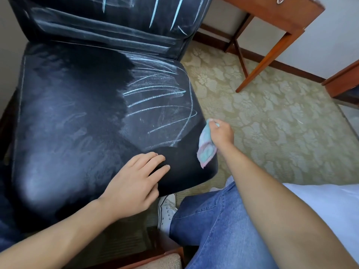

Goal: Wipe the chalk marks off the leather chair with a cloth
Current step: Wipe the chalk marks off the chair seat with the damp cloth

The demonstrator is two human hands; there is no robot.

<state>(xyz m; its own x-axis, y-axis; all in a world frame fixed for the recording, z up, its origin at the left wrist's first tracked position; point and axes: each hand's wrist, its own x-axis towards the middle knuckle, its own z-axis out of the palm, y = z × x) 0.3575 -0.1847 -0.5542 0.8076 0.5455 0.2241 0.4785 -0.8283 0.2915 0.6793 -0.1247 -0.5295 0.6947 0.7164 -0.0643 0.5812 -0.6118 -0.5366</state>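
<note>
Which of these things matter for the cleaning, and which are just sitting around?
Part of the job: leather chair, chalk marks, cloth, right hand gripping it, left hand resting on the seat.

Just there: wooden table, carpet.

The black leather chair [73, 113] fills the left of the head view. Chalk marks [157, 101] are seen on the right part of its seat, and further strokes cross the backrest; the left part of the seat is smeared and largely dark. The left hand [134, 183] is laid flat on the front edge of the chair seat, fingers straight. The right hand [220, 133] is held just beside the chair's right front corner, curled round a pastel cloth [206, 146], which hangs against the seat edge. A patterned carpet [272, 117] lies right of the chair, a wooden table [275, 14] beyond it. Blue jeans [217, 220] and a white shoe [167, 208] are seen below the chair's front.
</note>
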